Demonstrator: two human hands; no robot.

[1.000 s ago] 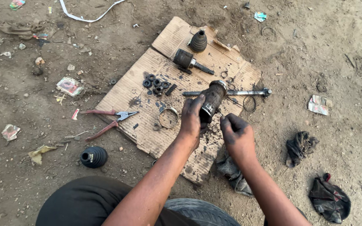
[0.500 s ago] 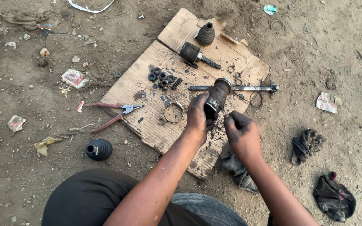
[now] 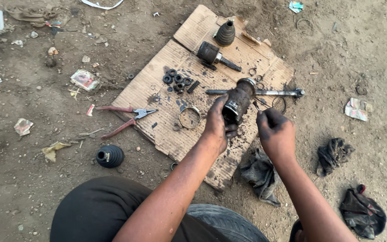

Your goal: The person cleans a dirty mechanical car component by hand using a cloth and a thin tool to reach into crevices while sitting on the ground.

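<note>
My left hand [image 3: 216, 124] grips a greasy dark cylindrical joint housing [image 3: 238, 99], holding it tilted above a sheet of cardboard [image 3: 162, 96]. My right hand [image 3: 275, 133], black with grease, hovers just right of the housing with fingers curled; something small and thin seems pinched at its fingertips, too small to tell. A metal shaft [image 3: 265, 92] lies across the cardboard behind the housing. Several small black rings and a spring [image 3: 178, 81] lie on the cardboard, with a metal ring clamp [image 3: 189, 117] near my left hand.
Red-handled pliers [image 3: 124, 118] lie at the cardboard's left edge. A second joint with stub [image 3: 213, 54] and a rubber boot [image 3: 225, 33] sit at the far end. Another black boot [image 3: 109, 156] rests on the dirt. Dark rags [image 3: 260, 172] [image 3: 333, 153] [image 3: 362, 213] lie right.
The view has shifted slightly. My left hand keeps its grip on the housing, now tilted a bit more upright. My right hand has lifted closer to the housing's side.
</note>
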